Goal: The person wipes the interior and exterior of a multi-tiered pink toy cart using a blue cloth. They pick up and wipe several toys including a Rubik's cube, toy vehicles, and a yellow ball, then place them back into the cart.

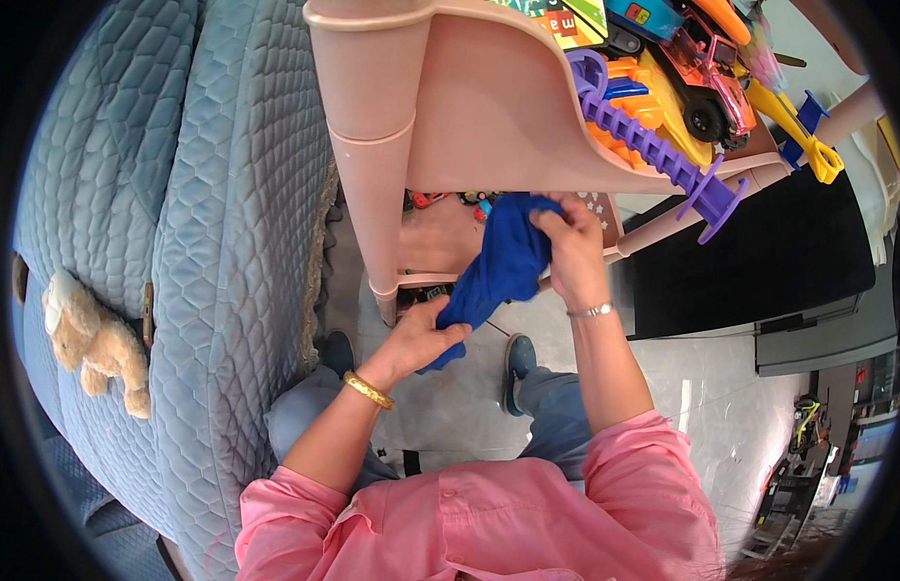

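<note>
A blue cloth [499, 261] hangs stretched and bunched between my two hands, over the gap in front of a pink plastic toy shelf [486, 109]. My left hand [421, 334] grips its lower end, with the thumb on top. The upper end is held by my right hand [573, 243], close below the front edge of the shelf's upper bin. Behind the cloth, small toys [428, 198] lie on a lower tier, partly hidden by the cloth and the bin.
The upper bin holds a purple plastic toy [646, 138] jutting over its edge and a red toy car [715, 87]. To the left stands a sofa with a blue quilted cover [232, 218], bearing a plush toy [97, 341] and a phone [148, 316]. A black panel [747, 254] is at right.
</note>
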`<action>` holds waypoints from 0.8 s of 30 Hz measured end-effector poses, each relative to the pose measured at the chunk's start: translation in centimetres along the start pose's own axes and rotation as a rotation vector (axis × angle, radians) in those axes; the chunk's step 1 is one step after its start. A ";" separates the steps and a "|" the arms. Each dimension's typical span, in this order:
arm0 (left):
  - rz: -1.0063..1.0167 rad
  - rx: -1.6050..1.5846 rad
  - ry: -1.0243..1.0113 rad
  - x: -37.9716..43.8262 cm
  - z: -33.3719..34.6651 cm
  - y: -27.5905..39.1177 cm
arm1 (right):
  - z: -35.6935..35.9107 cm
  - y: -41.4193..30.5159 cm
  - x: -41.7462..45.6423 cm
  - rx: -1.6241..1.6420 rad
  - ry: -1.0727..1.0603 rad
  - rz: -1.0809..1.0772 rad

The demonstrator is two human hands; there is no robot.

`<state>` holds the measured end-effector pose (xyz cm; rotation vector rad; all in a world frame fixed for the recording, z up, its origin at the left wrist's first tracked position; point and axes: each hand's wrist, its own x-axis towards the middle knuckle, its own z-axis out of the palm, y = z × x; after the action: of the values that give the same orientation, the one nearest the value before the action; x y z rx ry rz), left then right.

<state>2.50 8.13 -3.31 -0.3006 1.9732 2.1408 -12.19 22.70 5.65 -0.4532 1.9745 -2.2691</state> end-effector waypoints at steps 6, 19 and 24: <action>0.093 0.006 -0.123 0.3 0.9 0.0 | 2.4 8.2 5.0 -0.569 -0.295 -0.135; 0.069 -0.073 0.065 1.2 0.8 -1.5 | 4.2 13.4 4.5 -1.468 -0.682 -0.096; 0.056 -0.108 0.148 1.9 0.0 -1.1 | 2.3 11.8 5.1 -1.523 -0.905 -0.026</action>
<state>0.96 8.20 -4.91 -0.4388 1.9679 2.3273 -17.84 17.36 -4.88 -1.2130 2.4990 0.0525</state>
